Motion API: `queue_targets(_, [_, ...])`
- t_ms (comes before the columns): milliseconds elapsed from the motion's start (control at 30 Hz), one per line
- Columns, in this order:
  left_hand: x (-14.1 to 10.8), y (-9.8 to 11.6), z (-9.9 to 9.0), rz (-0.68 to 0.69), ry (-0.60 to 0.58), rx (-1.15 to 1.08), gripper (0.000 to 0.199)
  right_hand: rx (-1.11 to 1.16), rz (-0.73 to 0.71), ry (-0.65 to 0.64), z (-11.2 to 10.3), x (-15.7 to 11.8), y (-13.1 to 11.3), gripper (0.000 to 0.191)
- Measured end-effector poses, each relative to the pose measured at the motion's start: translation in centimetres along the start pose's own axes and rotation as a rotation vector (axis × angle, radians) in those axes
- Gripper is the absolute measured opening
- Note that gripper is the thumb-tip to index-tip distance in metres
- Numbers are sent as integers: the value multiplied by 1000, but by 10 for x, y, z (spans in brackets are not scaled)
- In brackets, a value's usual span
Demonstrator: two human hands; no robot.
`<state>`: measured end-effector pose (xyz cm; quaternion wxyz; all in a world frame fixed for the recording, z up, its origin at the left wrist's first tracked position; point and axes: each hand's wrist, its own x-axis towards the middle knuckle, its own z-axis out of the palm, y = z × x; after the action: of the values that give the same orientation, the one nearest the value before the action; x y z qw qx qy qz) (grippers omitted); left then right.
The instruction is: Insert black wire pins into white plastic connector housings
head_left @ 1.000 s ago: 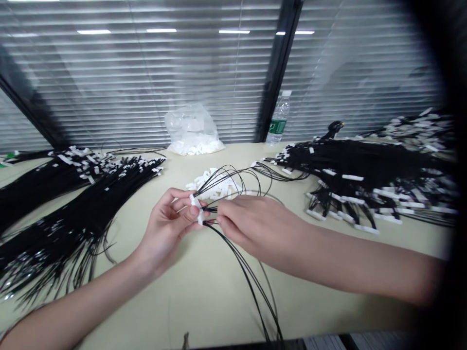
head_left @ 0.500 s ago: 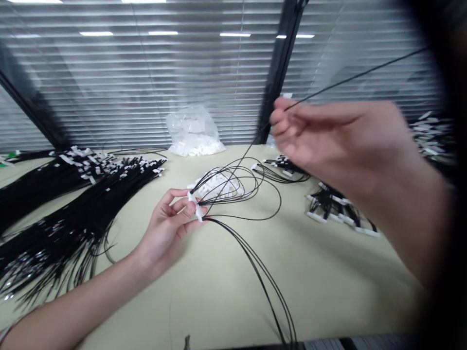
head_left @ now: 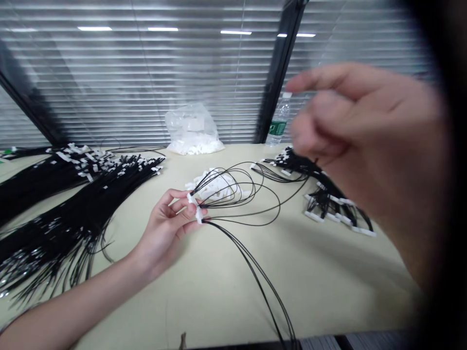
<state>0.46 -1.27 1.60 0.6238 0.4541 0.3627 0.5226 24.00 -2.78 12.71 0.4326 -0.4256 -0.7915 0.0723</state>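
Observation:
My left hand point(head_left: 173, 211) is closed around a white connector housing point(head_left: 199, 214), pinched between thumb and fingers above the table. Several thin black wires point(head_left: 251, 197) run from it; some loop to the right, while others point(head_left: 255, 267) trail down past the table's front edge. My right hand point(head_left: 350, 114) is raised at the right, smeared by motion. Its index finger points left and the other fingers look curled. One black wire point(head_left: 292, 197) curves up from the connector and passes out of sight near this hand; whether the fingers hold it is unclear.
Thick bundles of black wires point(head_left: 73, 209) with white ends lie at the left. White connectors point(head_left: 219, 184) are piled mid-table point(head_left: 233, 301), before a clear bag point(head_left: 195, 131) of white pieces. A bottle point(head_left: 278, 126) and finished-looking wire assemblies point(head_left: 328, 206) are at the right.
My right hand has moved right and nearer the camera, its index finger now stretched out. The wire it drew taut up to the right now hangs in a slack curve. My left hand stays put.

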Motion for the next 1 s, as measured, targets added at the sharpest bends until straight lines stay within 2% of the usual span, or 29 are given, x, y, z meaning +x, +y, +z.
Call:
queue_targets(100, [-2,2,2,11,-13,16,18,-22,-55,-137,26,-13,-16,4])
queue_targets(200, [-4,4,3,11,-34,1,20,-234,-194,-251,48,-21,-17,6])
queue_targets(300, [-5,4,4,10,-45,-4,20,-391,-326,-212,58,-22,-13,13])
queue_targets(533, [-7,5,6,5,-31,13,18,-453,-276,-191,52,-18,-9,13])
queue_targets(833, [-7,5,6,3,-32,17,19,-461,-324,-197,54,-18,-8,15])
queue_targets(1000, [-7,6,7,-3,-25,4,19,-536,-404,-160,54,-18,-4,9])
